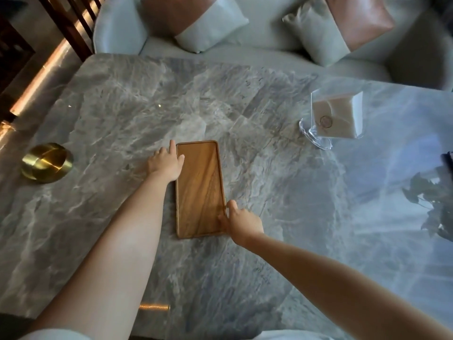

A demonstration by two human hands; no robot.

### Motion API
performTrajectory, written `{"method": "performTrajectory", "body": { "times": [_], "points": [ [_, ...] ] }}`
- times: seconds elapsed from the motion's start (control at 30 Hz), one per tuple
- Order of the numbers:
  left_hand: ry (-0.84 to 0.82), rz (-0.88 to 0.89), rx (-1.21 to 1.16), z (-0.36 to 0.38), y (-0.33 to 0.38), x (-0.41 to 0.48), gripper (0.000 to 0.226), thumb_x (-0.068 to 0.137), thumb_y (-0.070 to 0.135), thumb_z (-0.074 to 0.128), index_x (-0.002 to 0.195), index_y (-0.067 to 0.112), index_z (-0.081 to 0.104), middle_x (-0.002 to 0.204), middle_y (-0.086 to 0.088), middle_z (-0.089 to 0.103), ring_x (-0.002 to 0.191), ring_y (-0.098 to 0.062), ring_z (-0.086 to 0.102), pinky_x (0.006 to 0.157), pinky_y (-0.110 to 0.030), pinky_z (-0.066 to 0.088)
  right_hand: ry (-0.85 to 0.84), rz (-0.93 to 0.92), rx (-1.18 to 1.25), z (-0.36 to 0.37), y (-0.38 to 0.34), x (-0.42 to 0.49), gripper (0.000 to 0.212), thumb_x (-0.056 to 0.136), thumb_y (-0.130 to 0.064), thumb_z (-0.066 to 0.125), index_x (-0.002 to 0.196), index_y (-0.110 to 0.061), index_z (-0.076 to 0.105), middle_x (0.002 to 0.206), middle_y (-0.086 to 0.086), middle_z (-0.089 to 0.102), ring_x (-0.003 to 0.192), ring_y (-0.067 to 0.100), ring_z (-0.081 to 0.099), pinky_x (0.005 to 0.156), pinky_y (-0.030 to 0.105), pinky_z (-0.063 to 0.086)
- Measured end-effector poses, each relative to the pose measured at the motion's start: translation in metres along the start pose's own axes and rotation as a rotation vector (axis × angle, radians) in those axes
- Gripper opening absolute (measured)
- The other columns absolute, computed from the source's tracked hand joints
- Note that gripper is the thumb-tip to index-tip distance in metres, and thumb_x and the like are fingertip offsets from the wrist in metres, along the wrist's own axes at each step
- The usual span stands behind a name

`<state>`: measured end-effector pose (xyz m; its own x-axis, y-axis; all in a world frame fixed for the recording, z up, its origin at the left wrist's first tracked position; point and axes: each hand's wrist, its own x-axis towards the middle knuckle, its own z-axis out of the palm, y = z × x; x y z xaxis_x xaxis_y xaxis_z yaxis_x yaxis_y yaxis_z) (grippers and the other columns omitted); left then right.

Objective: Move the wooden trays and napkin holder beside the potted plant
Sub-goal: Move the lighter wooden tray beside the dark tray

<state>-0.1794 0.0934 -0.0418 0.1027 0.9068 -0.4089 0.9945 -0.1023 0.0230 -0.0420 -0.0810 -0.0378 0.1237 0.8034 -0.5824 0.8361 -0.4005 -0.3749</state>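
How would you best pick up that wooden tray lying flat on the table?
By its two long raised rims, one hand from each side. The wooden tray lies flat on the marble table, so the left hand and right hand are already placed on opposite edges.

The scene is being viewed from a single wide-angle camera worn on the head, which is being pointed forward and steeply down. The marble table [122,106] is being seen from above and from close by, its edges being bowed by the lens. Both forearms are being taken in from the lower corners, reaching away from the camera. The sofa [257,45] beyond the table's far edge is being caught along the top of the frame.
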Motion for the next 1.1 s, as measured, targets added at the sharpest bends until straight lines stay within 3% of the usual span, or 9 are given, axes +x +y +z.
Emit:
{"method": "performTrajectory", "body": {
  "times": [0.13,0.2,0.3,0.4,0.67,0.9,1.1],
  "points": [
    [0.006,0.002,-0.018,0.001,0.007,0.013,0.059,0.102,0.039,0.023,0.153,0.016,0.006,0.154,-0.021,0.028,0.140,-0.036,0.030,0.111,-0.045,0.030,-0.072,0.186,0.361,0.007,0.001,0.005,0.025,0.093,-0.037,0.039,0.099,-0.013,0.042,0.100,0.019,0.066,0.089,0.036,0.065,0.078,0.043,0.054],
    [0.000,0.010,-0.014,0.003,0.008,0.018,0.057,0.102,0.039,0.022,0.152,0.017,0.008,0.153,-0.021,0.028,0.140,-0.036,0.030,0.112,-0.045,0.030,-0.104,0.237,0.488,0.011,0.000,0.005,0.016,0.093,-0.029,0.042,0.095,-0.013,0.041,0.098,0.020,0.065,0.083,0.036,0.066,0.072,0.043,0.058],
    [-0.010,0.024,-0.018,0.006,0.010,0.024,0.056,0.101,0.039,0.022,0.152,0.017,0.013,0.152,-0.021,0.031,0.139,-0.037,0.031,0.110,-0.046,0.031,-0.124,0.304,0.615,0.015,0.000,0.007,0.014,0.091,-0.010,0.047,0.104,-0.008,0.046,0.106,0.024,0.064,0.090,0.038,0.066,0.075,0.049,0.058],
    [0.013,0.028,-0.067,0.005,0.012,0.025,0.052,0.102,0.037,0.025,0.147,0.011,0.023,0.145,-0.023,0.041,0.131,-0.039,0.041,0.104,-0.047,0.037,-0.114,0.333,0.696,0.015,-0.001,0.008,0.021,0.093,-0.011,0.040,0.111,-0.003,0.048,0.106,0.027,0.063,0.079,0.036,0.067,0.074,0.048,0.059],
    [0.023,-0.072,-0.182,0.006,0.019,0.015,0.047,0.101,0.038,0.023,0.132,0.005,0.035,0.127,-0.028,0.054,0.117,-0.043,0.053,0.093,-0.047,0.044,-0.080,0.335,0.712,0.012,0.008,0.001,0.015,0.094,-0.013,0.036,0.098,-0.006,0.049,0.102,0.025,0.063,0.057,0.025,0.061,0.061,0.036,0.059],
    [0.070,-0.085,-0.249,-0.018,0.038,-0.001,0.049,0.101,0.037,0.023,0.137,0.005,0.031,0.124,-0.030,0.055,0.114,-0.043,0.054,0.097,-0.049,0.045,0.010,0.277,0.679,-0.008,0.024,-0.014,0.019,0.094,-0.013,0.035,0.093,-0.003,0.051,0.072,0.020,0.064,0.052,0.025,0.060,0.072,0.045,0.060],
    [0.177,-0.038,-0.257,-0.066,0.079,-0.027,0.047,0.102,0.037,0.023,0.133,0.004,0.036,0.128,-0.029,0.054,0.118,-0.043,0.052,0.093,-0.045,0.044,0.172,0.219,0.708,-0.047,0.049,-0.031,0.022,0.090,-0.017,0.038,0.095,-0.001,0.053,0.089,0.027,0.068,0.063,0.032,0.064,0.073,0.049,0.058]
  ]
}}
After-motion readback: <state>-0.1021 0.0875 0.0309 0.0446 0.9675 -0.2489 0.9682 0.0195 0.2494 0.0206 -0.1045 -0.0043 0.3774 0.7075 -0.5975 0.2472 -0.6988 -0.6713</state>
